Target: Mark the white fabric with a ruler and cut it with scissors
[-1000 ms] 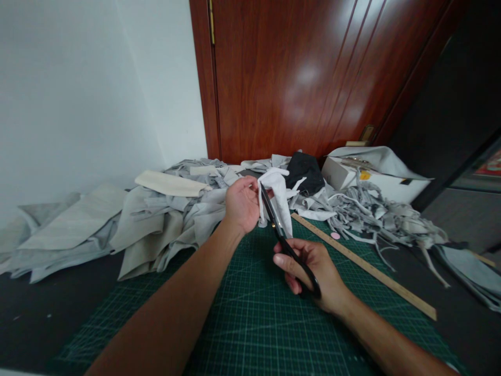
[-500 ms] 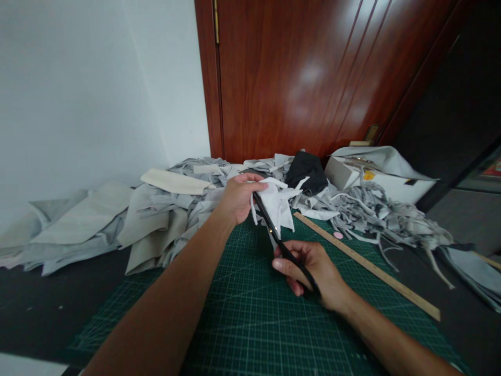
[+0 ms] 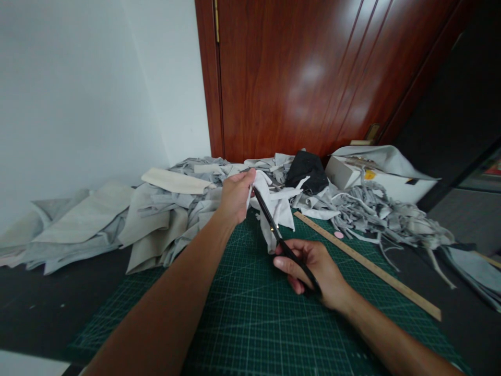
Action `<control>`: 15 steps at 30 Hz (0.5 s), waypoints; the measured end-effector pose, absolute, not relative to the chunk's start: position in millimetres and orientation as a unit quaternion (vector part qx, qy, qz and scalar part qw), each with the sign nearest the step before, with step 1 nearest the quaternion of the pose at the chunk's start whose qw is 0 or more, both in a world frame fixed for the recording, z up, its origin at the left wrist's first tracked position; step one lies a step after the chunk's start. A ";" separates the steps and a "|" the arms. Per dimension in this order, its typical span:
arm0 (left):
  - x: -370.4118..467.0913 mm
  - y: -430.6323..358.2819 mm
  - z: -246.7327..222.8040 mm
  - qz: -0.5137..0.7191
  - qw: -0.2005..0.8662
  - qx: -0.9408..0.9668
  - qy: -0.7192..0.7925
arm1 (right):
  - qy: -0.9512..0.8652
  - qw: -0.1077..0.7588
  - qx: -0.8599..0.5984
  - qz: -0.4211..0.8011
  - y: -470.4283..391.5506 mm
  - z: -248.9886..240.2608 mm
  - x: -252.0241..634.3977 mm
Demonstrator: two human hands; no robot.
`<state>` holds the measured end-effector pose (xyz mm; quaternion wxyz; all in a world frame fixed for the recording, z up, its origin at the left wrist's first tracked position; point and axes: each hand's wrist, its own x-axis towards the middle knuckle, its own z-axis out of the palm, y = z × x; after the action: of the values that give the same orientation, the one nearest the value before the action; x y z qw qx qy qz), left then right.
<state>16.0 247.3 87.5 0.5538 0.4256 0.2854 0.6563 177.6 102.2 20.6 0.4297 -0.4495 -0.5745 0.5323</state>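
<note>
Near the middle of the head view, my left hand (image 3: 236, 197) pinches a piece of white fabric (image 3: 279, 204) between thumb and fingers. The fabric hangs to the right and down over the green cutting mat. Black scissors (image 3: 275, 232) are in my right hand (image 3: 311, 266), with its fingers in and around the handles. Their blades point up and left against the fabric, the tips close to the fingers of my left hand. The blades look nearly closed, and the fabric partly hides them.
A wooden ruler (image 3: 368, 265) and a pink disc (image 3: 338, 235) lie right on the mat (image 3: 250, 318). Grey and cream fabric pieces (image 3: 86, 214) are heaped left and behind. Black cloth (image 3: 307, 172), tangled grey strips (image 3: 364, 206) and a white box (image 3: 376, 183) stand at the back right.
My left fingers have closed from a more spread hold into a pinch on the fabric. The fabric has shifted and hangs lower along the scissors. My right hand has hardly moved.
</note>
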 end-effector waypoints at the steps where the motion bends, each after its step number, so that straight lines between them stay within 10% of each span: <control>1: 16.3 247.6 86.7 0.660 0.545 0.431 0.286 | -0.576 0.430 -0.449 0.531 102.4 21.0 177.7; 15: 20.3 242.6 88.9 0.706 0.492 0.420 0.288 | -0.574 0.451 -0.448 0.517 101.6 22.1 177.3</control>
<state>20.3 242.6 88.9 0.4923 0.4195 0.2876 0.7063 177.3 101.6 22.1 0.4508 -0.4477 -0.5735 0.5172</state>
